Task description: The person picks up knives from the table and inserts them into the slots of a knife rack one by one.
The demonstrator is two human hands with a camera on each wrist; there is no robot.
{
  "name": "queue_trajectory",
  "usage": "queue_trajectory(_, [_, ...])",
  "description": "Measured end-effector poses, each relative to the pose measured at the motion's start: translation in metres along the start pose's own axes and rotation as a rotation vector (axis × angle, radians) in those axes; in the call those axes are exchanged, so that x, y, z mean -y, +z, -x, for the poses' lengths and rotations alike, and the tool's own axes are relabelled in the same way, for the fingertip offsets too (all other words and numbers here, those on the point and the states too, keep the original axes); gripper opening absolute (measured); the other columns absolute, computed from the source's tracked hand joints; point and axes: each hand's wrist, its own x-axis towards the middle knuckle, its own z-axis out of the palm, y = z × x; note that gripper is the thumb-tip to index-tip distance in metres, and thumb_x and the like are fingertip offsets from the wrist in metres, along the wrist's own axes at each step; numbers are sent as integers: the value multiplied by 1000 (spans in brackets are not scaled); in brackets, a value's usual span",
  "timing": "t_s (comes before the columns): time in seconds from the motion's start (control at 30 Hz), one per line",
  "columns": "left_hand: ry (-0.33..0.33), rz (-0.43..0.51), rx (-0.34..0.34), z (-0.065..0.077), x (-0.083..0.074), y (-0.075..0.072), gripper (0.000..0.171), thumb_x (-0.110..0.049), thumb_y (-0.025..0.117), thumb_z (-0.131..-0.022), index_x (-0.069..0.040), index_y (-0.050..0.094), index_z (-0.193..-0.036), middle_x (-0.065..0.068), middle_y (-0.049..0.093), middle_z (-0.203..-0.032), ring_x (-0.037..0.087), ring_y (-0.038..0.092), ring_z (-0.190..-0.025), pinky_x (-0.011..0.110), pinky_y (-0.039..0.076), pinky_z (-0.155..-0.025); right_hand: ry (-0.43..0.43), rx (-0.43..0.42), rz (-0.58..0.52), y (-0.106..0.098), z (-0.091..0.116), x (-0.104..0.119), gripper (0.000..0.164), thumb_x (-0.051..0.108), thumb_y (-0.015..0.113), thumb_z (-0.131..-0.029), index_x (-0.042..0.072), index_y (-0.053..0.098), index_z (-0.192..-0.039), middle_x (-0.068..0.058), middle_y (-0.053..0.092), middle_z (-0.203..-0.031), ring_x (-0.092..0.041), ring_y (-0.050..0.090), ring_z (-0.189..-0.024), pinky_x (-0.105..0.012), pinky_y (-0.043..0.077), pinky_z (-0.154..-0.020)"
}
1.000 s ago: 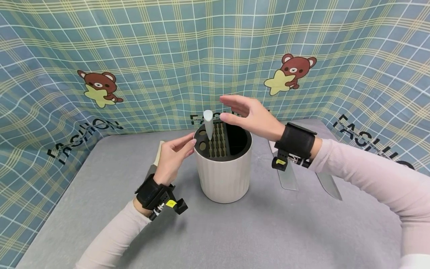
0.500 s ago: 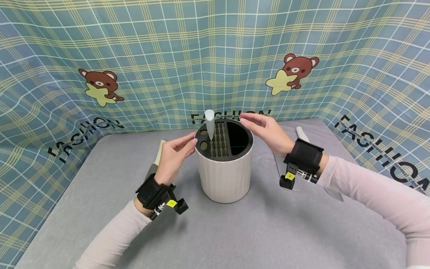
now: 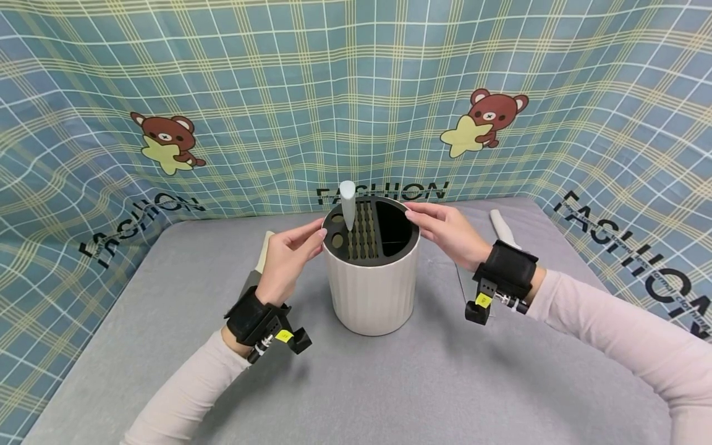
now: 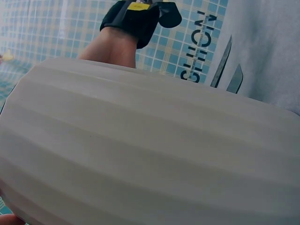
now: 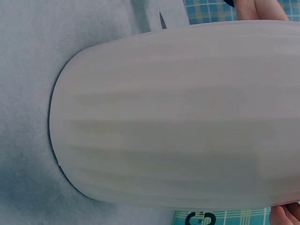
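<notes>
A round white ribbed knife holder (image 3: 372,296) with a black slotted top stands upright on the grey cloth. Out of its slots rises a pale grey-white knife handle (image 3: 347,204); the blade is hidden inside. My left hand (image 3: 283,262) holds the holder's left rim, thumb in front. At the opposite rim, my right hand (image 3: 453,238) holds on with thumb and fingers. The holder's white wall (image 4: 150,140) fills most of the left wrist view. In the right wrist view its wall (image 5: 164,117) likewise covers the middle, with fingertips (image 5: 282,215) at the lower right corner.
A knife with a cream handle (image 3: 266,247) lies partly behind my left hand. Right of the holder a white knife handle (image 3: 502,227) shows beyond my right wrist. Two blades, one nearer blade (image 4: 236,79), lie on the cloth. A plaid curtain (image 3: 334,93) hangs behind.
My right hand has come down from above the holder to its right rim and taken hold there. The left hand stays at the left rim. The holder looks unmoved.
</notes>
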Motion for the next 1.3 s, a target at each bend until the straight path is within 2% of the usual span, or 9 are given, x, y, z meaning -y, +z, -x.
queue_trajectory(0.27, [-13,3,-1,-7,18,-5,47,-26,67,-93,-3,58,-134,11,57,-137,21,59,-121,33,54,-100,-8,-2,21,-3,2,-7,53,12,45,-103,-6,27,-150,-17,24,-158,-30,24,-145,-38,26,-122])
queue_trajectory(0.47, [89,93,73,-52,140,-48,46,-23,66,-94,-15,56,-138,6,54,-142,21,55,-125,36,54,-101,-8,-15,34,-4,2,-8,53,12,45,-102,-5,28,-150,-17,25,-158,-30,26,-145,-38,27,-121])
queue_trajectory(0.53, [31,64,64,-44,109,-40,46,-22,64,-96,-12,54,-140,8,53,-142,22,54,-127,38,52,-103,-8,-16,39,-4,2,-7,53,12,46,-102,-5,29,-150,-17,26,-158,-30,27,-144,-38,27,-121])
queue_trajectory(0.7, [-81,21,5,-13,-14,-24,47,-18,63,-97,3,52,-137,15,57,-135,24,57,-122,35,55,-99,-16,-12,50,-4,2,-6,53,13,46,-103,-5,29,-150,-17,26,-157,-31,27,-144,-39,28,-121])
queue_trajectory(0.73, [-70,16,-12,-15,-16,-30,47,-20,64,-96,2,53,-136,14,59,-134,23,58,-121,34,55,-97,-18,-12,50,-4,2,-6,53,13,46,-103,-5,29,-149,-17,26,-157,-31,27,-144,-39,28,-121])
queue_trajectory(0.87, [3,1,-31,-37,19,-78,48,-25,68,-92,-8,57,-136,9,56,-139,20,56,-124,32,54,-101,-20,-9,46,-4,1,-6,53,14,47,-102,-4,30,-149,-16,27,-157,-30,29,-143,-38,29,-120])
queue_trajectory(1.03, [-7,-77,-82,-75,95,-147,47,-24,68,-93,-15,57,-137,7,53,-141,18,56,-124,32,55,-98,-20,-4,53,-4,1,-6,53,15,47,-103,-3,31,-149,-16,28,-157,-30,30,-142,-37,30,-120])
queue_trajectory(1.17, [-83,-139,-143,-89,121,-174,50,-26,68,-92,-13,55,-139,9,51,-142,19,54,-126,34,55,-98,-15,1,58,-5,1,-6,53,15,47,-103,-3,30,-150,-17,27,-157,-31,31,-142,-36,30,-120])
queue_trajectory(1.3, [-135,-393,-227,-105,159,-196,60,-47,68,-88,-21,54,-139,6,53,-140,20,55,-122,34,56,-96,-9,3,56,-5,1,-6,54,15,47,-103,-4,29,-150,-17,27,-157,-31,31,-142,-36,30,-120])
